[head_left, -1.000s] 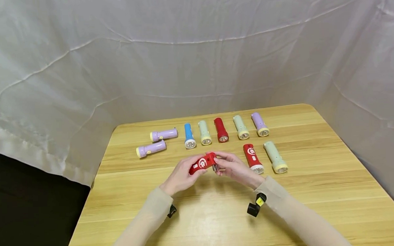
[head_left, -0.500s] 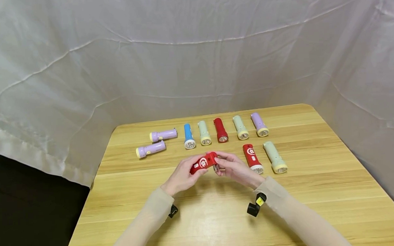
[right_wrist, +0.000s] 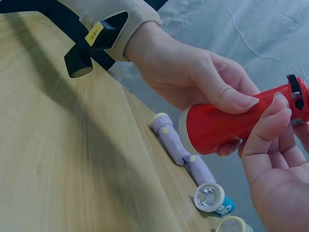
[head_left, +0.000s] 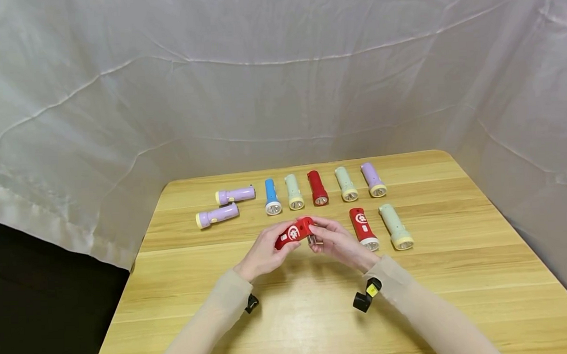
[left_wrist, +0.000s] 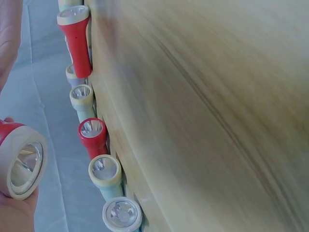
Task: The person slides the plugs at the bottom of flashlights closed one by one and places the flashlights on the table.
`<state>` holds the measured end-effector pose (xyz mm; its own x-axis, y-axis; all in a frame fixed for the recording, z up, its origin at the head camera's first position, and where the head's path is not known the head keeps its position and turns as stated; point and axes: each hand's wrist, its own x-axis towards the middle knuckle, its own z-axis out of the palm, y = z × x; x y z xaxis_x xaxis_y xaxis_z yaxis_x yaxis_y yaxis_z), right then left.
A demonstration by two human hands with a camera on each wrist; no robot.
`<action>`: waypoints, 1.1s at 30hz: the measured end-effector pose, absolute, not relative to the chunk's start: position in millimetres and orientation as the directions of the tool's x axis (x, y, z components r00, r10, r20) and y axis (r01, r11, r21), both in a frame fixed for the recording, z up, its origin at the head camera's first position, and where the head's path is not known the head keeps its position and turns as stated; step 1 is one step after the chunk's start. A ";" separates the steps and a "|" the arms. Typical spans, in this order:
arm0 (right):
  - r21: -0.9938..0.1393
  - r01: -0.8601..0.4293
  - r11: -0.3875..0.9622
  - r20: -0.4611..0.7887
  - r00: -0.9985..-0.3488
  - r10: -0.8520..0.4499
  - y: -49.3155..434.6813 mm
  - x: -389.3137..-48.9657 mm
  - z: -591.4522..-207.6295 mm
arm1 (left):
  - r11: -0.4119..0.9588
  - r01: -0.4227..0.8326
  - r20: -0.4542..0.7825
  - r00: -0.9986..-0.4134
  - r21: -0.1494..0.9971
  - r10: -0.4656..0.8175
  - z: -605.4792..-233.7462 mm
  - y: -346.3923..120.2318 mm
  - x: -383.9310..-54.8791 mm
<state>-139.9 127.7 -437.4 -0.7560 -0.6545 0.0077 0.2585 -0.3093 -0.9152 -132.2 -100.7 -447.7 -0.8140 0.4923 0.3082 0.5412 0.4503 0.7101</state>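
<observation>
A red flashlight [head_left: 296, 233] with a white logo is held up over the table between both hands. My left hand [head_left: 262, 253] grips its body near the white lens end, thumb along one side. At the tail end, my right hand [head_left: 339, 244] pinches the flashlight with thumb and fingers. Metal plug prongs [head_left: 312, 239] stick out of that tail, beside the right fingers. In the left wrist view the white-rimmed lens [left_wrist: 26, 166] faces the camera. A black part [right_wrist: 295, 92] shows at the tail in the right wrist view.
Behind the hands lie two purple flashlights [head_left: 217, 216], then a row with a blue flashlight [head_left: 271, 195] and several others. To the right are another red flashlight [head_left: 363, 228] and a pale green flashlight [head_left: 395, 226]. Grey cloth [head_left: 280, 94] hangs behind the wooden table [head_left: 455, 275].
Both hands and the held flashlight have shifted very slightly up and right in the head view, while the right wrist edged left. The grips look the same.
</observation>
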 end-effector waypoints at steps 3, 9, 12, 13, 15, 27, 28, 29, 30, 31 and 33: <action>-0.912 0.251 -0.325 0.020 -0.762 -0.647 126.9 -139.4 -435.8 | 0.455 0.533 0.301 -0.819 0.713 0.488 -446.7 -100.2 -131.9; -0.904 0.261 -0.339 0.019 -0.767 -0.642 127.2 -137.4 -432.2 | 0.451 0.552 0.318 -0.808 0.701 0.496 -446.0 -99.3 -132.2; -0.901 0.264 -0.343 0.019 -0.767 -0.641 127.2 -137.2 -432.1 | 0.446 0.562 0.330 -0.803 0.697 0.496 -446.6 -98.9 -132.4; -0.901 0.263 -0.345 0.022 -0.767 -0.641 127.2 -137.3 -432.3 | 0.445 0.563 0.332 -0.802 0.696 0.496 -446.6 -98.8 -132.3; -0.900 0.260 -0.349 0.028 -0.766 -0.642 127.2 -137.2 -432.4 | 0.446 0.564 0.335 -0.802 0.695 0.494 -446.4 -98.5 -132.1; -0.905 0.251 -0.343 0.025 -0.774 -0.633 127.3 -136.7 -432.5 | 0.444 0.563 0.340 -0.805 0.697 0.486 -446.7 -97.2 -131.7; -0.906 0.252 -0.340 0.022 -0.775 -0.632 127.2 -136.5 -432.3 | 0.444 0.562 0.339 -0.805 0.698 0.487 -446.7 -97.2 -131.6; -0.906 0.253 -0.339 0.019 -0.775 -0.631 127.0 -136.4 -432.1 | 0.443 0.562 0.338 -0.805 0.699 0.487 -446.7 -97.2 -131.5; -0.907 0.254 -0.337 0.017 -0.777 -0.630 126.9 -136.2 -431.7 | 0.443 0.561 0.338 -0.805 0.699 0.487 -446.6 -97.1 -131.3; -0.907 0.255 -0.336 0.014 -0.778 -0.628 126.8 -135.9 -431.1 | 0.443 0.561 0.337 -0.805 0.699 0.488 -446.5 -97.0 -131.2; -0.907 0.255 -0.335 0.013 -0.779 -0.626 126.5 -135.8 -430.7 | 0.442 0.563 0.340 -0.804 0.698 0.488 -446.3 -96.9 -130.9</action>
